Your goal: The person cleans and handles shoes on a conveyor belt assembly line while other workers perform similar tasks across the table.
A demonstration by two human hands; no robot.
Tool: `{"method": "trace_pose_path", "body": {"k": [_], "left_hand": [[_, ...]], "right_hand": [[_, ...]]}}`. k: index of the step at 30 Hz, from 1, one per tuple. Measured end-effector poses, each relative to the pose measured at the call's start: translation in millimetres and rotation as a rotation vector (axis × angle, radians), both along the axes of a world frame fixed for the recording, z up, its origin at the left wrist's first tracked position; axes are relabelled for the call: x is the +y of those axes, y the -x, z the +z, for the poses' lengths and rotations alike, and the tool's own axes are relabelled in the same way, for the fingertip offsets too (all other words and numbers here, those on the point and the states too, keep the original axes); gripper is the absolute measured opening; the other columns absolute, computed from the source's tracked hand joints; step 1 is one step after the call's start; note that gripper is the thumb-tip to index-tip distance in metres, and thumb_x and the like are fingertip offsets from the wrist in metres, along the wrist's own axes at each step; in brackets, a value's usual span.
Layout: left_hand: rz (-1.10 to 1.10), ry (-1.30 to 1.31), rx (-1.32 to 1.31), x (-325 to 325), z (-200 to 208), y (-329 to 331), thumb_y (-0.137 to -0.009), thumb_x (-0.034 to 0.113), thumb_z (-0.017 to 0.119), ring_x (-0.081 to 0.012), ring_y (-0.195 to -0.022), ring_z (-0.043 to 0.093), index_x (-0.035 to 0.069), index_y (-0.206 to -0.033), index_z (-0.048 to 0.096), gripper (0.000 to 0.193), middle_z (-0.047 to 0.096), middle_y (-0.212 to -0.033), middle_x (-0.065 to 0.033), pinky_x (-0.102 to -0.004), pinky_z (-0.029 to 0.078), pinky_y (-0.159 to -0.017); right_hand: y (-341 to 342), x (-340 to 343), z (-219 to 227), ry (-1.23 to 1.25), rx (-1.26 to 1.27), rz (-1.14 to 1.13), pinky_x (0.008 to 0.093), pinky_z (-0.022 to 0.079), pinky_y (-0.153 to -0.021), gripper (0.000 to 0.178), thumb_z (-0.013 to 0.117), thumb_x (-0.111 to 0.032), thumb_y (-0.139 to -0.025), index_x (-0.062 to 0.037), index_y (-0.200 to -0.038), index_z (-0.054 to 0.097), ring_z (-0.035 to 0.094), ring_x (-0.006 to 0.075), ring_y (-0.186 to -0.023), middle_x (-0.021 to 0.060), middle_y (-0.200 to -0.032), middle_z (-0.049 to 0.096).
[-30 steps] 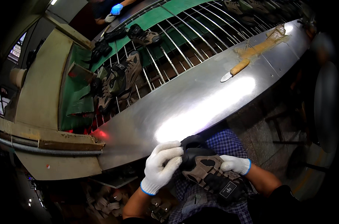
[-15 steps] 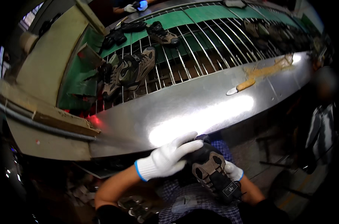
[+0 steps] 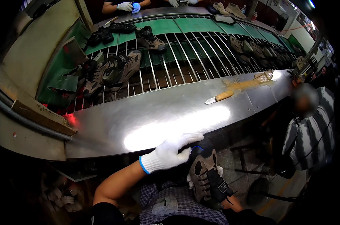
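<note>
A brown and black lace-up shoe is held over my lap, its toe pointing toward the metal counter and its tongue tag facing up. My left hand, in a white knit glove with a blue cuff, grips the toe end, fingers along its far edge and thumb on the near side. From underneath, my right hand, also in a white glove, supports the shoe; only bits of the glove show on either side of it. A blue glint shows on the toe.
Beyond the steel counter edge, a roller conveyor carries several shoes. A wooden-handled knife lies on the counter by brown tape. At left stands a cream machine housing. Gloved co-workers are across; a person in a striped top is at right.
The shoe has turned more upright, with its toe toward the counter. My left hand has shifted its hold on the toe. The view has swung right, so the surroundings sit further left.
</note>
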State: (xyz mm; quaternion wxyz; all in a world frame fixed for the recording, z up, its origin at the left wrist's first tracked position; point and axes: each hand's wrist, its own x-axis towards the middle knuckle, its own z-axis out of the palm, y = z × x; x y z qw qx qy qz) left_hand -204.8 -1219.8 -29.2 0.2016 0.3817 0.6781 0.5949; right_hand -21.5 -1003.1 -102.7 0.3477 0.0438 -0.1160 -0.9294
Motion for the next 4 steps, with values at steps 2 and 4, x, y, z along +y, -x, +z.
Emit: {"method": "trace_pose_path", "body": {"k": [2,4], "left_hand": [[-0.044,0.059,-0.021,-5,4,-3,-0.093,-0.002,0.064,-0.0310,-0.143,0.058,-0.001,-0.155,0.050,0.064,0.058,-0.153,-0.0224,-0.0398,0.045,-0.121],[-0.063,0.084,-0.037,-10,3,-6,-0.092,-0.001,0.064,-0.0318,-0.146,0.055,0.000,-0.160,0.045,0.070,0.055,-0.157,-0.0226,-0.0406,0.043,-0.123]], "right_hand": [[-8,0,-27,0.083,0.006,0.046,0.0529,0.063,-0.097,0.118,0.078,-0.071,-0.087,0.0050,-0.162,0.028,0.060,0.0439,-0.132,0.0350,-0.152,0.046],[-16,-2,-39,-0.047,-0.027,-0.023,0.0566,0.063,-0.096,0.121,0.079,-0.071,-0.087,0.0029,-0.164,0.023,0.058,0.0435,-0.135,0.0348,-0.154,0.044]]}}
